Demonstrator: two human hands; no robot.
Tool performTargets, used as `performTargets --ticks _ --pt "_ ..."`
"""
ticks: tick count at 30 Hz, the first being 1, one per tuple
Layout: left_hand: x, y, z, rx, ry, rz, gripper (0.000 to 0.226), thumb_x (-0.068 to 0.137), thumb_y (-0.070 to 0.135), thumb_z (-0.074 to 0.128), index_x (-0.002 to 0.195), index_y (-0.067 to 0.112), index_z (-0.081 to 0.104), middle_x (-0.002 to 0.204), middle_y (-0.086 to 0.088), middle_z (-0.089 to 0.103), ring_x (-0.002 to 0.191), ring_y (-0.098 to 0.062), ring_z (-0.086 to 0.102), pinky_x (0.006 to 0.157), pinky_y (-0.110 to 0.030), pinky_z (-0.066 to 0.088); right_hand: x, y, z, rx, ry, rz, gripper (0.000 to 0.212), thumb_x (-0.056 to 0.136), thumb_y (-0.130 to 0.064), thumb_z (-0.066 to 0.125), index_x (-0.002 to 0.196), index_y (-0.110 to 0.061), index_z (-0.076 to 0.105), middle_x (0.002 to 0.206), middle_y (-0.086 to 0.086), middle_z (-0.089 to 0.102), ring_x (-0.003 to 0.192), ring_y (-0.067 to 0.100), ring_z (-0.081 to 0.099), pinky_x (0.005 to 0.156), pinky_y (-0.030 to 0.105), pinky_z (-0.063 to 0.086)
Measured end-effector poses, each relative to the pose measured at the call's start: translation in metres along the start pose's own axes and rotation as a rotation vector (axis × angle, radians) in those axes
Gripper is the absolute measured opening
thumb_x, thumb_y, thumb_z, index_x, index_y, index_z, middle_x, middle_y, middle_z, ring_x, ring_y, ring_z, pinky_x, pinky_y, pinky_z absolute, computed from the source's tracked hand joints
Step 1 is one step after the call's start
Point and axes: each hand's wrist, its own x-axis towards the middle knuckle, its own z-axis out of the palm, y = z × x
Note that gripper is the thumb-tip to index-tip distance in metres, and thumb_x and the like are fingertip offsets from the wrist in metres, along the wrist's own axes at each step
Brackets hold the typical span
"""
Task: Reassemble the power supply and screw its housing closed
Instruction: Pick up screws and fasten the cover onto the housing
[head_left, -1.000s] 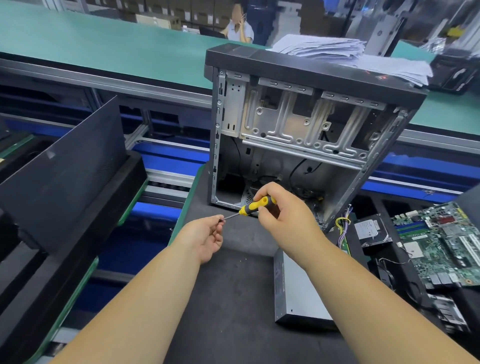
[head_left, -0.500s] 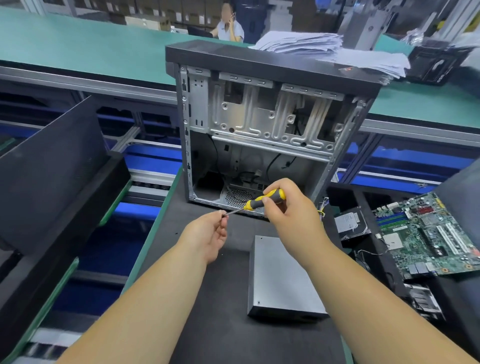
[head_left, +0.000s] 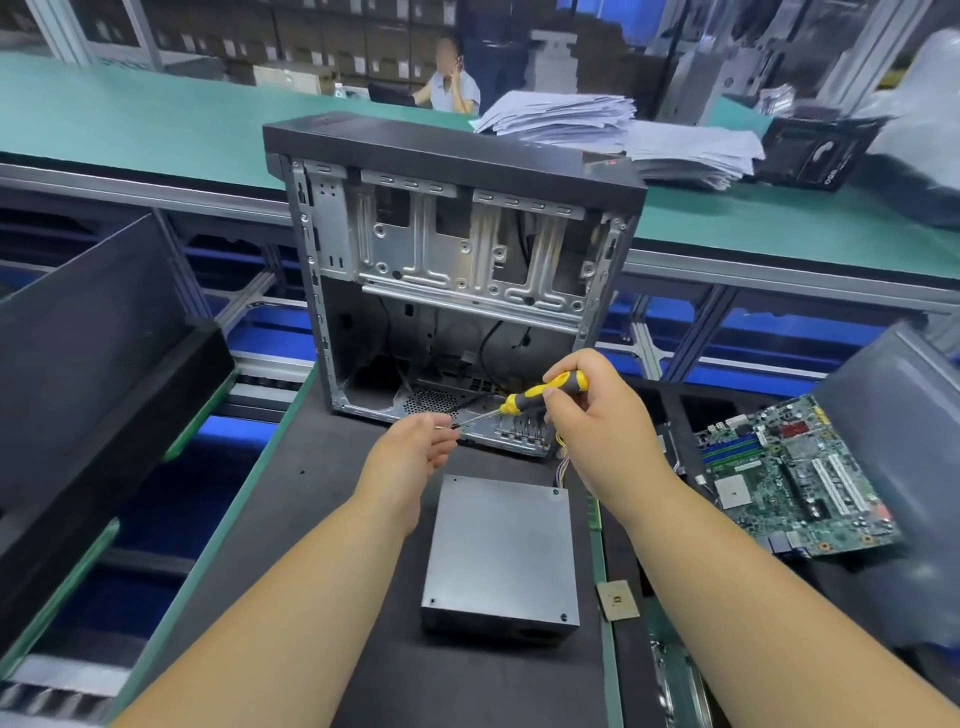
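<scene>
Raised, screwdriver tip now slants down-left into left hand.

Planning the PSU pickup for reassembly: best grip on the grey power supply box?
Take the power supply across its two long side walls, coming from above. It lies flat on the black mat with its plain top up and both sides free; its cables leave the far end.

Bright even overhead light, soft shadows, blurred, warped edges

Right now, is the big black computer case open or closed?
Open. The black computer case has no side panel, so its bare metal frame and cables show inside.
</scene>
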Motion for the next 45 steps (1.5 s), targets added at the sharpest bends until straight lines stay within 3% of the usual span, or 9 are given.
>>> performTargets --ticks 2,5,9,13,19,29,36,41,45 --pt "0.001 -0.006 -0.007 0.185 0.042 0.090 0.027 0.098 0.015 0.041 0.091 0.024 0.066 0.099 0.002 0.071 0.092 -0.010 0.062 0.083 -0.025 0.045 0.001 0.001 -0.001 -0.037 -0.025 0.003 0.018 0.091 -0.017 0.052 0.086 -0.035 0.052 0.075 -0.011 0.064 0.062 0.015 0.052 0.056 0.037 0.048" --pt "-0.004 -0.024 -0.022 0.444 -0.015 0.271 0.035 0.089 0.002 0.048 0.093 0.030 0.069 0.101 0.007 0.071 0.095 -0.009 0.062 0.078 -0.021 0.044 0.005 0.005 0.002 -0.113 -0.094 0.010 0.017 0.090 -0.020 0.052 0.085 -0.036 0.051 0.076 -0.016 0.064 0.053 0.005 0.047 0.052 0.033 0.045" --pt "-0.003 -0.032 -0.028 0.593 -0.150 0.228 0.041 0.077 -0.005 0.061 0.098 0.030 0.066 0.103 0.005 0.069 0.090 -0.012 0.062 0.082 -0.022 0.049 0.010 0.008 0.011 -0.210 -0.184 0.022 0.015 0.090 -0.024 0.051 0.085 -0.038 0.049 0.079 -0.008 0.067 0.052 0.006 0.048 0.054 0.036 0.049" --pt "-0.003 -0.036 -0.031 0.663 -0.142 0.271 0.032 0.076 0.009 0.077 0.097 0.031 0.067 0.096 0.010 0.067 0.090 -0.006 0.062 0.078 -0.017 0.049 0.016 0.008 0.020 -0.300 -0.230 -0.003 0.010 0.091 -0.026 0.051 0.087 -0.035 0.048 0.079 -0.006 0.066 0.058 0.013 0.051 0.056 0.041 0.052" --pt "-0.003 -0.034 -0.033 0.757 -0.114 0.353 0.023 0.078 0.016 0.077 0.092 0.033 0.069 0.090 0.013 0.066 0.084 0.001 0.061 0.066 -0.009 0.042 0.023 0.006 0.029 -0.432 -0.281 -0.031 0.007 0.092 -0.026 0.052 0.091 -0.032 0.048 0.080 -0.007 0.065 0.070 0.019 0.060 0.059 0.041 0.054" --pt "0.005 -0.034 -0.035 0.806 -0.142 0.380 0.021 0.077 0.019 0.079 0.090 0.032 0.068 0.090 0.009 0.065 0.082 -0.003 0.060 0.069 -0.014 0.043 0.029 0.005 0.037 -0.483 -0.302 -0.034 0.007 0.090 -0.030 0.052 0.091 -0.034 0.047 0.081 -0.007 0.066 0.072 0.018 0.063 0.063 0.042 0.058" --pt "0.009 -0.032 -0.034 0.845 -0.118 0.413 0.014 0.078 0.024 0.077 0.083 0.031 0.067 0.084 0.006 0.066 0.081 -0.012 0.062 0.079 -0.029 0.054 0.041 -0.012 0.038 -0.572 -0.496 -0.173 0.011 0.091 -0.021 0.052 0.094 -0.030 0.048 0.076 -0.003 0.055 0.063 0.014 0.048 0.053 0.032 0.039" --pt "0.007 -0.030 -0.031 0.906 -0.089 0.439 0.012 0.082 0.031 0.075 0.079 0.035 0.064 0.081 0.011 0.067 0.080 -0.006 0.062 0.073 -0.025 0.051 0.050 -0.031 0.040 -0.728 -0.646 -0.269 0.021 0.089 -0.009 0.054 0.099 -0.027 0.055 0.093 -0.003 0.056 0.083 0.018 0.054 0.071 0.040 0.051" --pt "0.005 -0.027 -0.031 0.951 -0.088 0.454 0.011 0.084 0.031 0.074 0.081 0.034 0.065 0.082 0.012 0.067 0.081 -0.006 0.062 0.073 -0.024 0.051 0.053 -0.034 0.041 -0.807 -0.681 -0.287 0.024 0.089 -0.005 0.055 0.101 -0.026 0.057 0.097 -0.001 0.057 0.086 0.021 0.055 0.074 0.040 0.052"
